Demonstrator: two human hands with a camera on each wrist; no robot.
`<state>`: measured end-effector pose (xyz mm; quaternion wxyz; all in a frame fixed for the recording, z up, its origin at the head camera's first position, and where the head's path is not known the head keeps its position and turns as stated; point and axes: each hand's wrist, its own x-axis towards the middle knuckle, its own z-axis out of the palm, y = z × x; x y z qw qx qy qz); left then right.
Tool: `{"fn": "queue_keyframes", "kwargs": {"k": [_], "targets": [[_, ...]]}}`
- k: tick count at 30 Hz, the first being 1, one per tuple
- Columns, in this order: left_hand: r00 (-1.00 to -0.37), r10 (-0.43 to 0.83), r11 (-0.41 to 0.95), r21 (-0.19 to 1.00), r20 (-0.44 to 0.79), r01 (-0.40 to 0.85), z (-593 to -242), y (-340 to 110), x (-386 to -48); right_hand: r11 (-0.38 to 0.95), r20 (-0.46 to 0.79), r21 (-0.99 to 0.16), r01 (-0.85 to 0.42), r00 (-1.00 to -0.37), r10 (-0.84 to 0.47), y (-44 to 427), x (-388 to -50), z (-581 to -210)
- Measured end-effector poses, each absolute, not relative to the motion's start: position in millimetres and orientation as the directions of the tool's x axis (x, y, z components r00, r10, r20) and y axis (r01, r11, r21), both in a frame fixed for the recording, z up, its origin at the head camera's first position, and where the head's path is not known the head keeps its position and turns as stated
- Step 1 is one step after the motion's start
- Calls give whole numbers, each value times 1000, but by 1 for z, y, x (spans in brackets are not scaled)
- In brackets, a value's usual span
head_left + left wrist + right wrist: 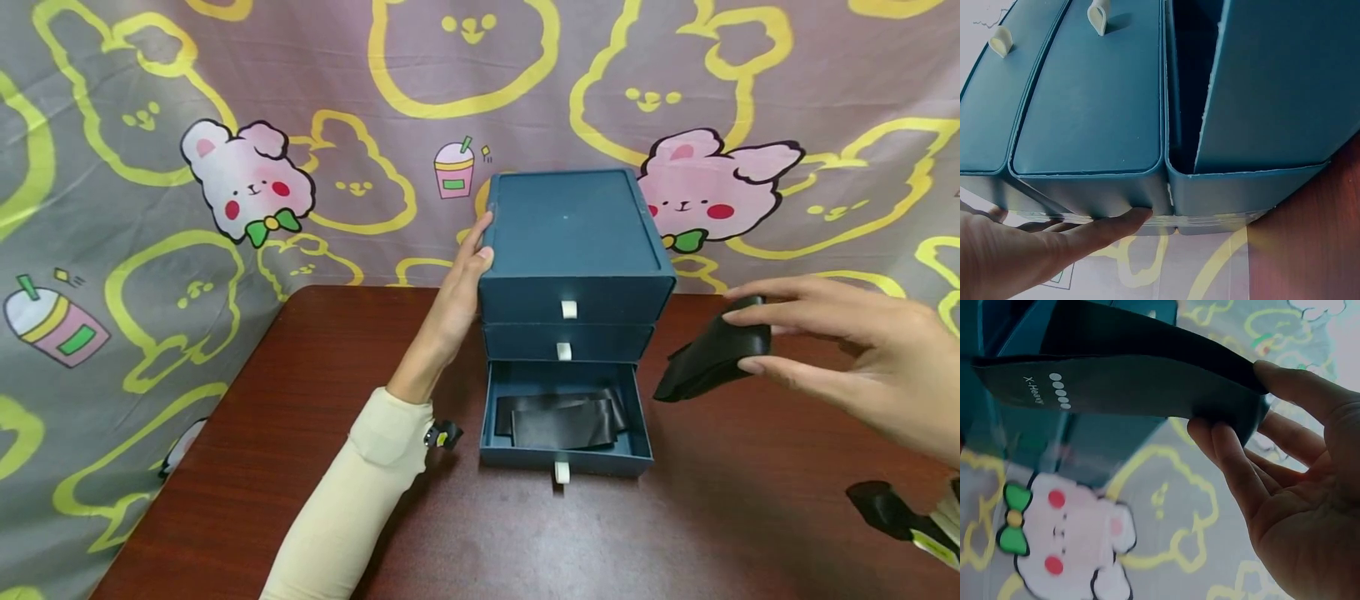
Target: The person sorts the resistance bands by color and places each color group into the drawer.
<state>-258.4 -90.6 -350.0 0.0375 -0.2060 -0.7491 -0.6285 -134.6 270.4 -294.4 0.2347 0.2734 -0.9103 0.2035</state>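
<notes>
A blue three-drawer box (pixel 577 225) stands on the table with its bottom drawer (pixel 566 460) pulled out. Inside that drawer lie flat black bands (pixel 562 425), one overlapping another. My left hand (pixel 459 292) rests against the box's left side, its fingers extended; in the left wrist view the hand (pixel 1041 250) touches the side near the upper drawers. To the right of the box, my right hand (pixel 847 342) pinches a folded black resistance band (pixel 712 350) between thumb and fingers, above the table. In the right wrist view the band (pixel 1116 387) shows white "X-Heavy" print and several white dots.
White loop tabs (pixel 569 310) stick out from the drawer fronts. The upper two drawers are closed. Behind the brown table (pixel 300 383) hangs a patterned curtain (pixel 360 67) with rabbit drawings, close to the box's back.
</notes>
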Motion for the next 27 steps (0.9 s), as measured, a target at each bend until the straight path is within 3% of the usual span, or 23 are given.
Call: {"fn": "queue_keyframes", "kwargs": {"k": [11, 21, 27], "targets": [[-916, 261, 119, 931, 306, 345, -350, -91, -258, 653, 489, -336, -679, -718, -495, 217, -132, -299], [-909, 268, 117, 925, 320, 360, -350, -91, -258, 484, 474, -389, -784, -621, -625, 167, -148, -319], [-908, 274, 121, 926, 316, 359, -350, -91, -257, 419, 440, -468, -778, -616, -653, 141, -155, -329]]}}
